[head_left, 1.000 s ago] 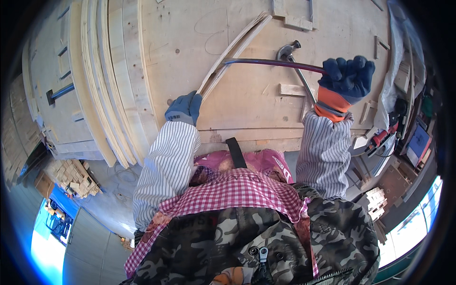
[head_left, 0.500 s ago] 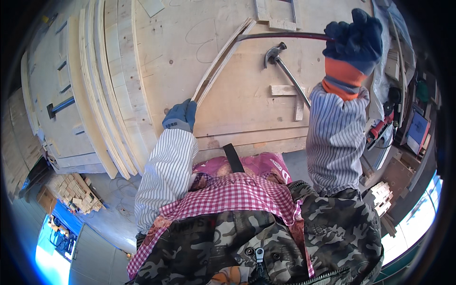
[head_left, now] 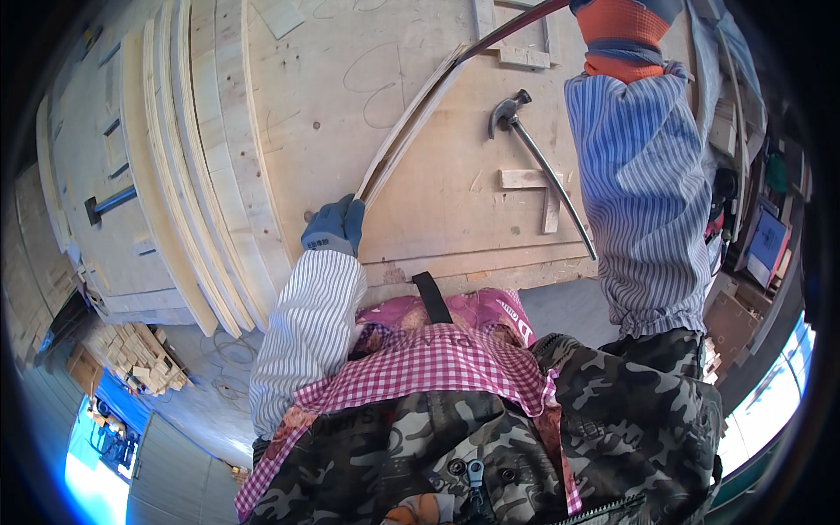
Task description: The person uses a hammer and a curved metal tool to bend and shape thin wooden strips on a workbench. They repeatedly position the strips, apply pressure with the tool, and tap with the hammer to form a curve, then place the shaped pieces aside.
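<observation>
My left hand [head_left: 334, 224], in a blue-grey glove, is closed round the near end of a narrow pair of plywood strips [head_left: 411, 119] set on edge, with a dark gap between them. At their far end, the tip of a long dark-red pry bar [head_left: 518, 27] meets that gap. The bar slants up and right to my right hand [head_left: 628, 12], gloved with an orange cuff. That hand is cut off by the top edge, its fingers mostly hidden, with the bar running into it. Right of the strips lies a claw hammer [head_left: 544, 162], untouched.
A large plywood panel [head_left: 437, 210] lies beneath the work. Small wood blocks [head_left: 525, 178] form an angle beside the hammer. Long plywood boards [head_left: 203, 184] stand on the left, with another hammer [head_left: 111, 204] beyond them. Stacked wood offcuts [head_left: 140, 359] sit low at left.
My right hand has moved up and away, partly out of view, swinging the pry bar from nearly level to a steep slant. My left hand keeps its place on the strips.
</observation>
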`<state>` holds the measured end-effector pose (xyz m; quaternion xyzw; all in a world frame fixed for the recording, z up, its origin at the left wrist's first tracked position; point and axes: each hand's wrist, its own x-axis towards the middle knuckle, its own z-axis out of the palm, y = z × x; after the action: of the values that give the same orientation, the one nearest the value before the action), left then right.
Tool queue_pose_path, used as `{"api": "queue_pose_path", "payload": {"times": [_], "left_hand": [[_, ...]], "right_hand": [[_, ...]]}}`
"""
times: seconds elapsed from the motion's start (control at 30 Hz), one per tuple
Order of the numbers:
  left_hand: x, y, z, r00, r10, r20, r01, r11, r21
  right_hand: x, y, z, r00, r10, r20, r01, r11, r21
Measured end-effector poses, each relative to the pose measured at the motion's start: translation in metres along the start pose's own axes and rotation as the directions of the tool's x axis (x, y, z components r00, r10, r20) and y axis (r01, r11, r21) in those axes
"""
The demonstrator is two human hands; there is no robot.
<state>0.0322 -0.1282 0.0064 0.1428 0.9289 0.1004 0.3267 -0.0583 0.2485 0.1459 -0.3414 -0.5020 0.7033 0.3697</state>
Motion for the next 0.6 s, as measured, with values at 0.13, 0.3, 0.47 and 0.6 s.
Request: {"api": "queue_pose_path", "payload": {"times": [0.13,0.3,0.47,0.6], "left_hand": [[-0.001,0.0,-0.001,0.999,-0.035,0.024,0.036,0.997,-0.068],[-0.005,0.001,0.0,0.999,-0.039,0.003,0.039,0.999,-0.039],[-0.011,0.002,0.002,0.99,0.065,-0.122,-0.073,0.996,-0.06],[-0.015,-0.001,0.004,0.978,0.121,-0.17,-0.129,0.991,-0.038]], "right_hand": [[0.008,0.006,-0.016,0.996,-0.087,0.014,0.086,0.994,0.073],[0.007,0.01,-0.074,0.984,-0.148,0.102,0.135,0.983,0.123],[0.013,0.02,-0.112,0.956,-0.286,0.066,0.278,0.954,0.115],[0.025,0.031,-0.15,0.953,-0.303,-0.004,0.303,0.953,0.006]]}}
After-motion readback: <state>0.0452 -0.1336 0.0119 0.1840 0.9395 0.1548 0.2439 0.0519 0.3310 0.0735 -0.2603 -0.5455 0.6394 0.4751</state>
